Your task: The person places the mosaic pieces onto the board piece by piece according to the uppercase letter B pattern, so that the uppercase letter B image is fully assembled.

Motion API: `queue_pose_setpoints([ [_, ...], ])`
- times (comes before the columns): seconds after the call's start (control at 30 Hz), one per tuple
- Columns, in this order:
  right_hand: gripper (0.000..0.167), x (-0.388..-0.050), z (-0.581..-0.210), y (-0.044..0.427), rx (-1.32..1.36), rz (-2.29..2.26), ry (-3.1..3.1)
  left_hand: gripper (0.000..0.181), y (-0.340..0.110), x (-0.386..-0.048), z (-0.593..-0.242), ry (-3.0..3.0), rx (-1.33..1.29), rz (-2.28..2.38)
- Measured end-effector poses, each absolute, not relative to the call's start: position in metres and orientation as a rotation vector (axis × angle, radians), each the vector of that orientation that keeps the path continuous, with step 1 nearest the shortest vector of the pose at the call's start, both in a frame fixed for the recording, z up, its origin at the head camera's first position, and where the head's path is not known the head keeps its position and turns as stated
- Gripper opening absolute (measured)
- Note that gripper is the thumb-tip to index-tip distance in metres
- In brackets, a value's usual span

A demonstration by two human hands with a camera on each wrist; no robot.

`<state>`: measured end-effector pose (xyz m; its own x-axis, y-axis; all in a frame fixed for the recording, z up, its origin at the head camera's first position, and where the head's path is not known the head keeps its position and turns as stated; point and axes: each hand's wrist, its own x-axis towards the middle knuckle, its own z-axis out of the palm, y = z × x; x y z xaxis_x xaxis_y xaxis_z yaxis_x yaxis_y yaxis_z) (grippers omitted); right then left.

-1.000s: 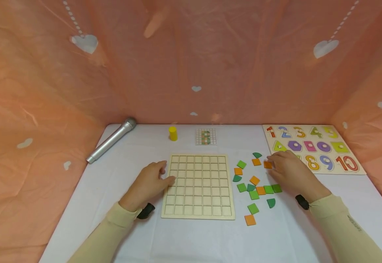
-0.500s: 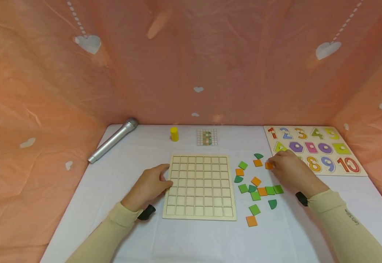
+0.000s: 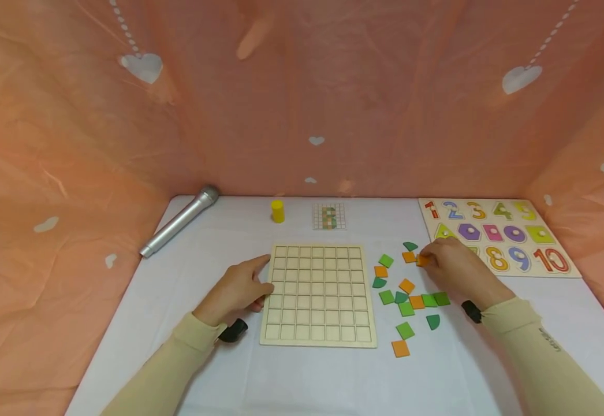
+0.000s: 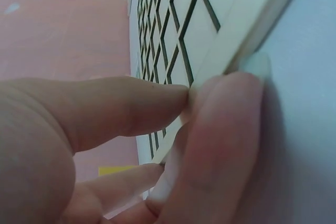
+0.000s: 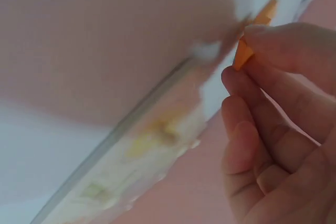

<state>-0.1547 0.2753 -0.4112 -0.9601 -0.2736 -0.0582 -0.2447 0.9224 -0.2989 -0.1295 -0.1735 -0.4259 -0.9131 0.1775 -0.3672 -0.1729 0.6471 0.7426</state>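
Observation:
My right hand (image 3: 460,268) pinches an orange square tile (image 3: 422,261) between thumb and fingers beside the scattered tiles. In the right wrist view that tile (image 5: 243,53) stands on edge between the fingertips of my hand (image 5: 283,114). My left hand (image 3: 231,292) touches the left edge of the wooden grid board (image 3: 319,343); in the left wrist view thumb and fingers of this hand (image 4: 131,129) lie at the rim of the board (image 4: 231,40). The grid squares hold no tiles. Green squares (image 3: 405,330), orange squares (image 3: 400,348) and dark green quarter-rounds (image 3: 433,322) lie right of the board.
Behind the grid board are a patterned card (image 3: 329,216) and a yellow cylinder (image 3: 278,211). A silver microphone (image 3: 179,222) lies at the back left. The number and shape puzzle board (image 3: 533,234) is at the back right, partly behind my right hand.
My right fingers have closed on the orange tile and shifted it slightly left, close to another orange tile. My left hand stays at the board's left edge, its fingers slightly rearranged.

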Motion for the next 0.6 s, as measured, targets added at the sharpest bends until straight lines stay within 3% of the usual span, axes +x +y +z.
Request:
queue_pose_setpoints([
  [0.2, 0.028, -0.161, -0.405, 0.238, -0.389, -0.475, 2.953, 0.083, -0.175, -0.131, -0.427, 2.406, -0.036, 1.208],
  [0.6, 0.019, -0.176, -0.409, 0.138, -0.888, -0.543, 2.975, 0.084, -0.175, -0.133, -0.43, 2.37, -0.043, 1.254],
])
